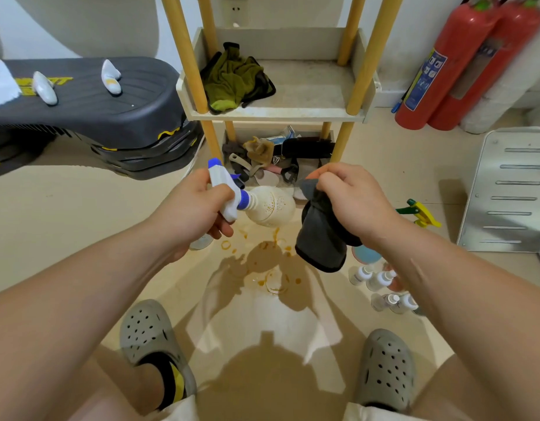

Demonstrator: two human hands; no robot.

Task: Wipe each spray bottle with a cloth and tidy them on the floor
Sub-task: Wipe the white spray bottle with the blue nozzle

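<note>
While gripping spray bottle [270, 206] by trigger with left hand [199, 208] before shelf [278, 114], holds long axis level, base toward right hand [353, 199]; clutches grey cloth [320, 241] there, just beside base.

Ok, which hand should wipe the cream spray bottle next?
Right, probably. The right hand pinches the dark cloth, which hangs just beside the cream spray bottle; the left hand is occupied gripping that bottle by its white trigger head.

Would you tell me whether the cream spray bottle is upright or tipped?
Tipped: the left hand grips the spray bottle sideways, base toward the cloth.
</note>
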